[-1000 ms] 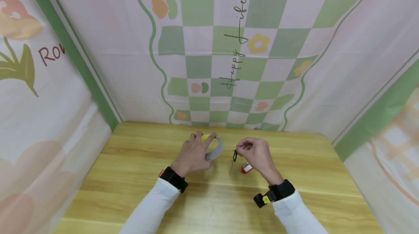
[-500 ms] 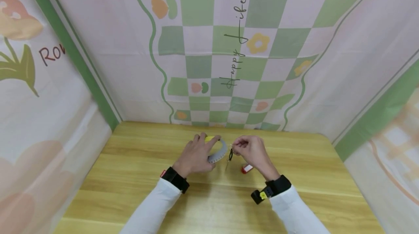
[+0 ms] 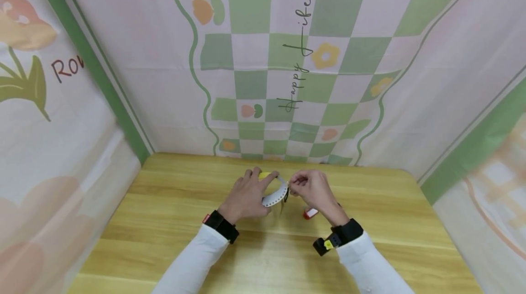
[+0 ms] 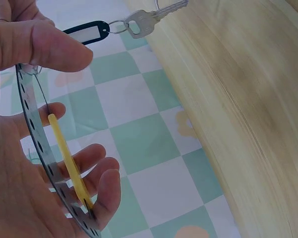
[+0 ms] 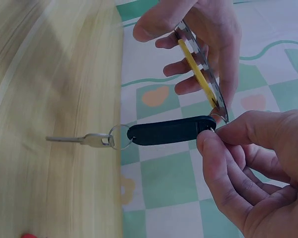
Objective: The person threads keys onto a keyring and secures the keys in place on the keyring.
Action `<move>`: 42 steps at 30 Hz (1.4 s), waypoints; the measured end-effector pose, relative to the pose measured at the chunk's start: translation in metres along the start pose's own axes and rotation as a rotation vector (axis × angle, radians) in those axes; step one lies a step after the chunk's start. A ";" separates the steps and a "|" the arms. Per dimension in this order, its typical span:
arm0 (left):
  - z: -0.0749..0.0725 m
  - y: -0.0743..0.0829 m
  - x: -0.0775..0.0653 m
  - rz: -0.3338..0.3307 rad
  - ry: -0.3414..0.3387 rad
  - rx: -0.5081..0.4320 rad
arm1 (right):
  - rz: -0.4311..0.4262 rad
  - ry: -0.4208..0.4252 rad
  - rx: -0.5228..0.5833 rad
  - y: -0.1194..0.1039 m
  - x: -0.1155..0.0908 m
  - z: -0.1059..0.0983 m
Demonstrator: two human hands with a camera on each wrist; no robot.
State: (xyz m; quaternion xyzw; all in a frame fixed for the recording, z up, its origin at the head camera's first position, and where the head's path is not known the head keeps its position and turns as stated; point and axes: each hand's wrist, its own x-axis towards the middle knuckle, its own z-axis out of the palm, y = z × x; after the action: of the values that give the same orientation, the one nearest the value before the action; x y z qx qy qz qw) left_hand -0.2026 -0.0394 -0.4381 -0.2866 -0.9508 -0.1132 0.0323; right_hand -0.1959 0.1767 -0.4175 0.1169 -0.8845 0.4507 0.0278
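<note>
My left hand (image 3: 246, 193) holds a large metal key hoop (image 3: 273, 199), a flat band with a row of holes and a yellow bar (image 4: 68, 158) along one side. The fingers curl round the bar, with the thumb by the band. Between thumb and fingertip, my right hand (image 3: 315, 189) pinches the small wire ring at one end of a black key tag (image 5: 169, 131). That wire ring is right at the end of the hoop's band. A silver key (image 5: 95, 140) hangs by a split ring from the tag's other end. The tag's label side faces the left wrist view.
On the wooden table (image 3: 164, 221), a red tag with a white label (image 3: 310, 212) lies below my right hand. A printed curtain (image 3: 255, 84) rises behind the far table edge, and more curtains stand at both sides.
My right hand has moved left with the key tag, bringing it up to the key hoop. The hoop has shifted slightly right and turned so that its row of holes shows more.
</note>
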 end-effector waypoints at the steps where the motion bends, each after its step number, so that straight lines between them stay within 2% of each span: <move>1: 0.000 0.000 0.000 0.001 0.002 0.004 | 0.005 -0.002 -0.001 0.000 0.000 0.000; 10: -0.001 0.001 0.000 -0.005 0.006 0.011 | -0.018 -0.014 -0.022 -0.002 0.000 0.002; 21: -0.001 0.001 0.000 -0.012 -0.003 -0.004 | -0.179 0.058 -0.217 -0.002 0.001 0.006; 32: -0.003 0.000 0.000 -0.026 0.005 -0.035 | -0.179 0.119 -0.175 0.008 -0.002 0.013; 35: -0.003 0.000 0.000 -0.029 -0.003 -0.049 | -0.263 0.156 -0.204 0.012 -0.002 0.015; 42: -0.004 0.000 -0.001 -0.038 -0.016 -0.055 | -0.548 0.238 -0.358 0.015 -0.002 0.018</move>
State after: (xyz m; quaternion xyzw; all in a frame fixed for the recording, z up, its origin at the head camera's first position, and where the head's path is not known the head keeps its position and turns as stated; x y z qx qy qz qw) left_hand -0.2015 -0.0407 -0.4339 -0.2700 -0.9529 -0.1376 0.0148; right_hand -0.1961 0.1713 -0.4400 0.2899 -0.8758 0.2749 0.2709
